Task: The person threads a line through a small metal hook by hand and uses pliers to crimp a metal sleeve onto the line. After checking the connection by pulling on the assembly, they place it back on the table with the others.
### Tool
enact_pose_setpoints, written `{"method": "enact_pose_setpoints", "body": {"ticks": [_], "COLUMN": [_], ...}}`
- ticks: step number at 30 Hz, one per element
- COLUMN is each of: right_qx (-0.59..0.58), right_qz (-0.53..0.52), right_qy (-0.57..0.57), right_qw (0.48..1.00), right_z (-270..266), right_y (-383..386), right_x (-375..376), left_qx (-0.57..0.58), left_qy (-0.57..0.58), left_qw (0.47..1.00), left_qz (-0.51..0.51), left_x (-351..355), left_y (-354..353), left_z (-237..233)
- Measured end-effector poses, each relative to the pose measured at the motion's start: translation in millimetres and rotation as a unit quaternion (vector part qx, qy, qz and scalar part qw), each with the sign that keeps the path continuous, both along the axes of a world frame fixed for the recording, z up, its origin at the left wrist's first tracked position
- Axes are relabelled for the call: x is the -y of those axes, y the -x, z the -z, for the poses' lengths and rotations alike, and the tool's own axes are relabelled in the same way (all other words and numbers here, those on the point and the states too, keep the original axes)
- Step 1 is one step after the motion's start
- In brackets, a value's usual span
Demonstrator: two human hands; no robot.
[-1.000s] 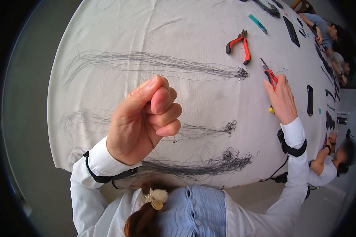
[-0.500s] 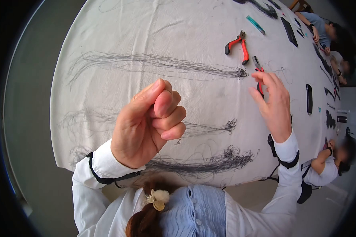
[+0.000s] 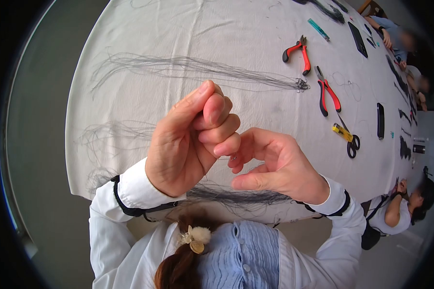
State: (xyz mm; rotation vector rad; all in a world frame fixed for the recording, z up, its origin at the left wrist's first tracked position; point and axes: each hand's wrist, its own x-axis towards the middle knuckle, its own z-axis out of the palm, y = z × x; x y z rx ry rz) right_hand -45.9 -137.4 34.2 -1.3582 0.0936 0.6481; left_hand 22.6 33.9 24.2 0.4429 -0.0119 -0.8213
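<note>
My left hand (image 3: 193, 139) is closed in a pinch, raised over the white cloth; what it holds is too small or hidden to name. Beside it, my right hand (image 3: 279, 166) has its thumb and fingers apart, its fingertips close to the left hand's curled fingers. A tiny shiny thing shows at those fingertips, too small to make out. Above both hands lies a bundle of thin dark strands (image 3: 193, 65) with a curled knot (image 3: 302, 85) at its right end. Another dark, thicker bundle (image 3: 236, 196) lies below them, partly covered by my hands.
On the cloth-covered table (image 3: 255, 111) lie red-handled cutters (image 3: 301, 53), red-handled pliers (image 3: 327, 94), black-handled scissors (image 3: 353, 144), a yellow object (image 3: 342, 132), a teal object (image 3: 318, 29) and a black phone (image 3: 358, 39). People sit at the right, one (image 3: 398, 212) at the lower right.
My right hand has come left and down from the pliers to beside my left hand, uncovering the pliers, scissors and yellow object. The view has shifted slightly.
</note>
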Motion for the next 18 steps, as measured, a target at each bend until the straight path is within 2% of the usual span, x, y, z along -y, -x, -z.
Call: {"method": "enact_pose_setpoints", "body": {"ticks": [5,7,8,10,15,18], "right_qx": [0.027,-0.075,-0.074,-0.060,-0.002,-0.010], "right_qz": [0.014,0.049,0.050,0.085,0.077,0.101], "right_qy": [-0.068,-0.106,-0.106,-0.079,-0.019,0.012], "right_qw": [0.997,0.990,0.990,0.991,0.997,0.995], "right_z": [8,2,0,-2,-10,-16], "right_y": [2,1,1,2,10,18], "right_x": [-4,-4,-3,1,28,45], "left_qx": [0.010,0.019,0.028,0.043,0.131,0.245], "left_qy": [0.001,-0.010,-0.021,-0.039,-0.091,-0.202], "left_qw": [1.000,1.000,0.999,0.998,0.987,0.942], "left_qz": [-0.003,-0.001,0.001,-0.006,0.011,0.106], "left_x": [1,1,1,3,1,-2], "left_y": [1,1,1,4,3,2], "left_z": [3,4,4,0,-3,-12]}}
